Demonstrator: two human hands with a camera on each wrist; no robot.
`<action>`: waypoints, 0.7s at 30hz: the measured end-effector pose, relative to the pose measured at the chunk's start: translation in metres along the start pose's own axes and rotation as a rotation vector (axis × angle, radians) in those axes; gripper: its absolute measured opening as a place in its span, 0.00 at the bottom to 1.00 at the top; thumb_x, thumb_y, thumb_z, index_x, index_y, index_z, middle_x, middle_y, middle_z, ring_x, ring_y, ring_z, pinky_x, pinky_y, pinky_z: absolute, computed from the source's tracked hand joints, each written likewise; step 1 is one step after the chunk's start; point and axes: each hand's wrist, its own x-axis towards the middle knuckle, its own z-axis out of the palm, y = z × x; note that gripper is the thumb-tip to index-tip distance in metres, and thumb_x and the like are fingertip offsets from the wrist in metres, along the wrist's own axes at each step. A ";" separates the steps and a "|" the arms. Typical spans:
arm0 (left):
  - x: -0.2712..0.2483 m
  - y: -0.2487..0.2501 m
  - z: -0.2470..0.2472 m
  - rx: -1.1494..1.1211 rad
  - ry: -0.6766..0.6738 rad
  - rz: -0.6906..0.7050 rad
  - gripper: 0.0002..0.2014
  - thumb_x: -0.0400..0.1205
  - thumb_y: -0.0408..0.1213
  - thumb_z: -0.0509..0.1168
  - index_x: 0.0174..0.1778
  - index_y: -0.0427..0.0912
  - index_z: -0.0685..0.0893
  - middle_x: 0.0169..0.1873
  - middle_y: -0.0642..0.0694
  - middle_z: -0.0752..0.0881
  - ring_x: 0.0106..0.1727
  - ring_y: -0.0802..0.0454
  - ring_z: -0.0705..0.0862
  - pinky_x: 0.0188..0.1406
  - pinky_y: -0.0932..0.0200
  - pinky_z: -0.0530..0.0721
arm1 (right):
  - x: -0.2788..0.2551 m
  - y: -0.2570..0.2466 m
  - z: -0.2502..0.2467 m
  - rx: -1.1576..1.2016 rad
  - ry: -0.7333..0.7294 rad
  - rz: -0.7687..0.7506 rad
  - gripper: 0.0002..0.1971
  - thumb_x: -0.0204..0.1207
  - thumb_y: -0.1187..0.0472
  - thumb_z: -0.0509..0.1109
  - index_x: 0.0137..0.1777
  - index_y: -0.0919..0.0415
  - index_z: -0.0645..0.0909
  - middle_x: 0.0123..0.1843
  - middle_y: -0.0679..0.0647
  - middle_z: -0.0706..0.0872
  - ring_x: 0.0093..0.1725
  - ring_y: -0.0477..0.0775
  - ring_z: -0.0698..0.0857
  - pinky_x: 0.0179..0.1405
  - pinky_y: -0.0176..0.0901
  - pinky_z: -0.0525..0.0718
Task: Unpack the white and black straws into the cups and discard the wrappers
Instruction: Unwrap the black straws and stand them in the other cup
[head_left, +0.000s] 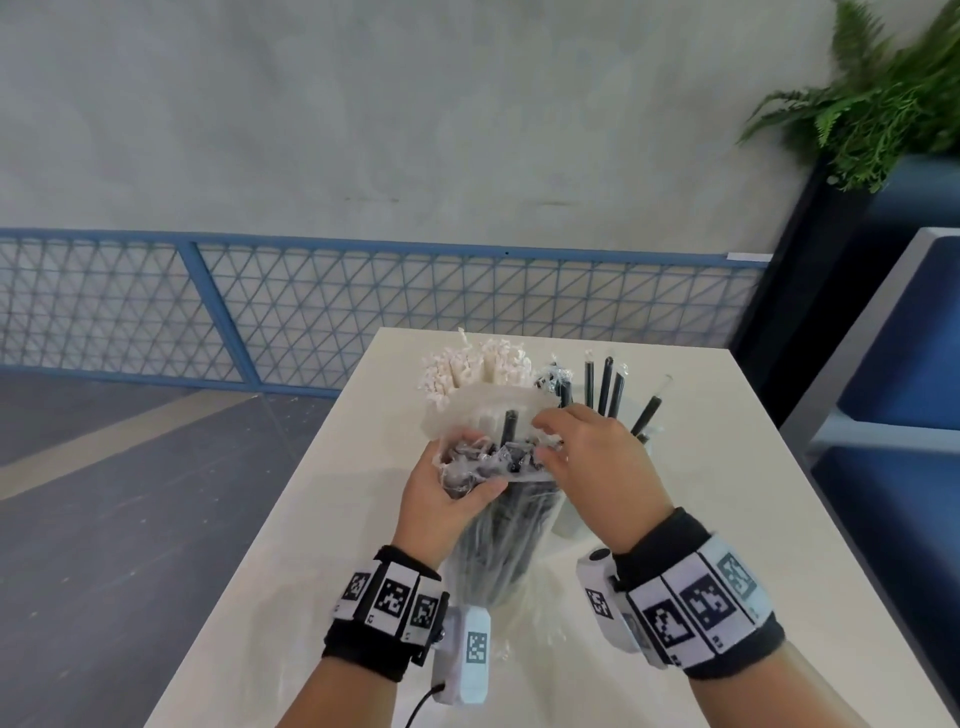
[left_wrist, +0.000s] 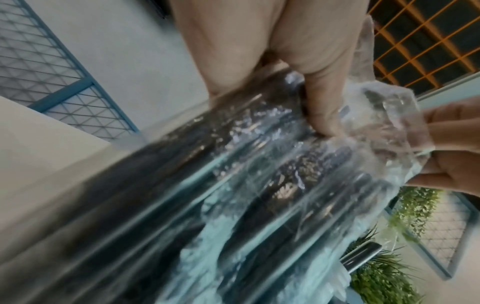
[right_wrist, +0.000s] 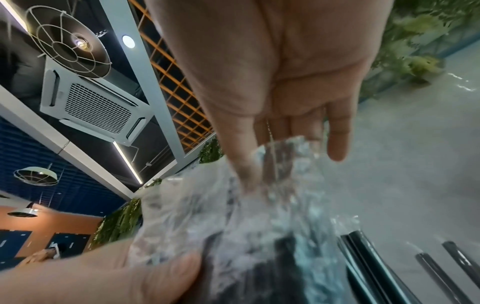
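Hands both on the clear plastic pack of black straws (head_left: 493, 535), held upright over the near-middle of the desk (head_left: 727, 519).

Left hand (head_left: 447, 493): fingers curled round the upper part of the pack, thumb across its front just under the opened mouth. Firm grip, confirmed in left wrist view (left_wrist: 306, 67).

Right hand (head_left: 597, 462): thumb and fingers pinch the crumpled top edge of the wrapper at the mouth; little finger sticks out straight in right wrist view (right_wrist: 285, 72). One black straw (head_left: 509, 428) stands out of the mouth between the hands.

Behind the pack: white paper-wrapped straws (head_left: 478, 369) bunched upright at the far side of the desk, container hidden by the pack. Just right of them, several black straws in clear sleeves (head_left: 608, 389) stand up behind the right hand; their cup is mostly hidden, can't tell its shape.

Wrist views are motion-blurred; straw count unreadable.

Background: blue mesh railing (head_left: 363, 306), fern planter (head_left: 878, 98) far right.
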 end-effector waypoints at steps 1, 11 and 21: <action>0.000 -0.002 0.001 -0.006 0.012 -0.016 0.23 0.68 0.28 0.77 0.58 0.41 0.80 0.54 0.54 0.85 0.58 0.60 0.84 0.60 0.64 0.82 | -0.002 0.000 -0.003 0.017 -0.089 0.030 0.19 0.76 0.58 0.70 0.67 0.58 0.77 0.63 0.52 0.82 0.56 0.55 0.85 0.62 0.44 0.79; 0.003 -0.015 -0.009 -0.067 -0.083 -0.134 0.36 0.57 0.35 0.84 0.61 0.47 0.79 0.55 0.46 0.88 0.58 0.49 0.87 0.56 0.53 0.84 | -0.003 0.015 0.012 0.581 -0.163 0.165 0.24 0.69 0.59 0.77 0.66 0.54 0.78 0.65 0.49 0.81 0.45 0.45 0.87 0.54 0.31 0.82; -0.003 -0.020 -0.013 -0.077 -0.091 -0.150 0.41 0.55 0.36 0.85 0.63 0.46 0.76 0.55 0.46 0.88 0.58 0.50 0.87 0.54 0.58 0.85 | -0.016 0.015 0.043 0.896 -0.132 0.477 0.15 0.75 0.57 0.71 0.59 0.61 0.76 0.51 0.54 0.84 0.52 0.58 0.85 0.49 0.48 0.88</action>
